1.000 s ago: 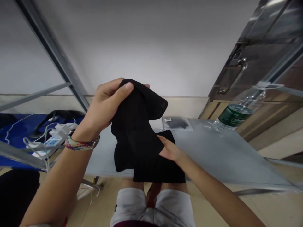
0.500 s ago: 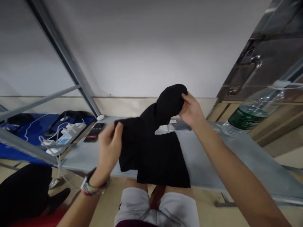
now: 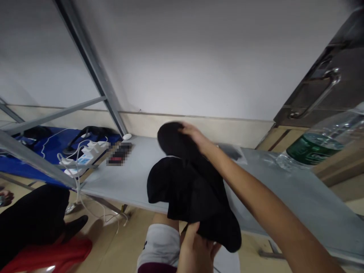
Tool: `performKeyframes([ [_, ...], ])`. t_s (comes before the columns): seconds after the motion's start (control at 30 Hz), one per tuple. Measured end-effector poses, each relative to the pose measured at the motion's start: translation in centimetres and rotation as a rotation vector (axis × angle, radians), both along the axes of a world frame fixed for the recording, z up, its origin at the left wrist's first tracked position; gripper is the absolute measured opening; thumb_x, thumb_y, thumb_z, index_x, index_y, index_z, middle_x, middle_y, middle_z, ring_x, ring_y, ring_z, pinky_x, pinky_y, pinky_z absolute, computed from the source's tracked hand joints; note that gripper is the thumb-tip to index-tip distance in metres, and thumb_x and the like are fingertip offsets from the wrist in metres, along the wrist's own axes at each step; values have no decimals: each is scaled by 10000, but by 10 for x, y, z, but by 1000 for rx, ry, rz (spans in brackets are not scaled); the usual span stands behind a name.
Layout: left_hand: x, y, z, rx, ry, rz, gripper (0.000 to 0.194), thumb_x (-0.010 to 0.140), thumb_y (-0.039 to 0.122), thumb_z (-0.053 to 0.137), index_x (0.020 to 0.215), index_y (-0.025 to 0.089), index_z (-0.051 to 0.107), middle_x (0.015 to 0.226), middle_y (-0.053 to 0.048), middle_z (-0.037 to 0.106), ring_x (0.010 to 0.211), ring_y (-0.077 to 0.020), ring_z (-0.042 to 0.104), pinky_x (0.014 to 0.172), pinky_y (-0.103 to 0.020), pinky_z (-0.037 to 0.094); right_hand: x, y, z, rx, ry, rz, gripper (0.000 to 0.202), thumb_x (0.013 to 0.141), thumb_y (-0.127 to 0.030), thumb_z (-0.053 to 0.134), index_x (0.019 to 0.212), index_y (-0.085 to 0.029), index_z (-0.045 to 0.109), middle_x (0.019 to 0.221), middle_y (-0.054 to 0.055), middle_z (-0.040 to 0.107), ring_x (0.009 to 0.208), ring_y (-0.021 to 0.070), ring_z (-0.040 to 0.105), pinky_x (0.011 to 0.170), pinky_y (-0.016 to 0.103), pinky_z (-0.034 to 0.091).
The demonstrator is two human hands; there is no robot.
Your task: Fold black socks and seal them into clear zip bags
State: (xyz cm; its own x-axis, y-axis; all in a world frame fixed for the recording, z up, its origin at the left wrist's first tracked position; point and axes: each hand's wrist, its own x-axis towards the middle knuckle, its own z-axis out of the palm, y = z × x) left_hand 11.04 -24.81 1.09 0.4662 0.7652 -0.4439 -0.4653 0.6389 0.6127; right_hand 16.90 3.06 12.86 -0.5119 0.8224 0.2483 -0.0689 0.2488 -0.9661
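Observation:
A black cloth garment (image 3: 184,193) with rounded ends, its exact kind unclear from its bunched shape, hangs over the front edge of the grey bench (image 3: 136,170). My right hand (image 3: 196,136) pinches one rounded end at the far side, held up near the wall. At the near side, my left hand (image 3: 197,248) grips the cloth from below, thumb on top, just above my lap. Dark folds overlap between the two hands, so the layers are hard to tell apart.
At the left lie a phone (image 3: 119,153) and a white power strip (image 3: 85,155) with cables. A water bottle (image 3: 313,148) stands right. Behind it is a door handle (image 3: 318,94). A metal frame post (image 3: 93,64) rises left. Another person's dark-clad leg (image 3: 34,223) shows lower left.
My left hand has moved from the cloth's left side down to its near edge. My right hand has shifted left and a little lower, and the cloth has turned and bunched. The view has shifted slightly.

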Motion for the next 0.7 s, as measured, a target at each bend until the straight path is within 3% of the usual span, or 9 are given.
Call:
performKeyframes([
  [0.07,-19,0,4,131,137,-93,813,669,796,678,1444,558,616,1514,-79,664,1465,-452,542,1052,-695,503,-19,-1,-29,19,-311,-8,249,911,-268,735,1155,-219,729,1014,33,791,963,229,735,982,399,575],
  [0.13,-41,0,11,261,264,-163,724,713,797,659,1412,623,599,1405,-52,725,1314,-410,683,871,-615,590,-25,-5,-54,20,-405,-56,208,874,-148,744,1077,-186,727,989,76,781,906,232,723,967,428,562],
  [0.2,-64,1,20,306,330,-158,627,771,788,644,1376,626,613,1289,-21,761,1199,-353,747,809,-529,620,-17,-11,-71,33,-439,-107,213,902,-114,698,1100,-190,714,1017,97,779,926,237,717,962,424,545],
  [0.3,-101,18,38,419,509,-144,569,828,723,689,1305,413,712,1116,-64,775,1062,-334,750,906,-487,620,15,-23,-82,114,-515,-191,217,954,-144,638,1144,-220,711,989,84,785,920,239,722,908,377,532],
  [0.33,-112,32,44,472,599,-118,509,867,661,697,1256,337,740,1104,-85,768,1060,-326,728,977,-483,589,28,-27,-82,161,-568,-223,199,961,-170,636,1133,-226,720,972,80,788,905,239,724,878,362,527],
  [0.43,-140,95,54,866,1382,104,386,999,495,578,1228,234,746,1225,-149,737,1120,-345,666,1063,-521,505,65,-42,-84,233,-788,-273,133,957,-309,676,988,-218,767,905,88,786,811,240,710,753,345,496],
  [0.5,-151,143,52,954,1663,128,424,982,440,619,1287,165,727,1313,-209,701,1236,-394,611,1120,-557,446,83,-50,-88,208,-883,-214,170,930,-353,706,905,-210,793,833,87,778,745,234,694,707,346,473],
  [0.6,-157,199,44,985,1707,-34,386,978,489,641,1102,145,765,1086,-192,755,1080,-362,661,1069,-512,467,97,-55,-97,185,-887,-166,123,871,-285,725,893,-206,816,806,75,769,727,227,685,699,341,469],
  [0.7,-158,226,39,993,1637,-60,204,918,391,689,891,193,730,917,-118,754,938,-302,662,965,-433,499,103,-55,-101,198,-858,-167,119,858,-241,693,831,-212,805,791,59,751,748,221,681,700,329,476],
])
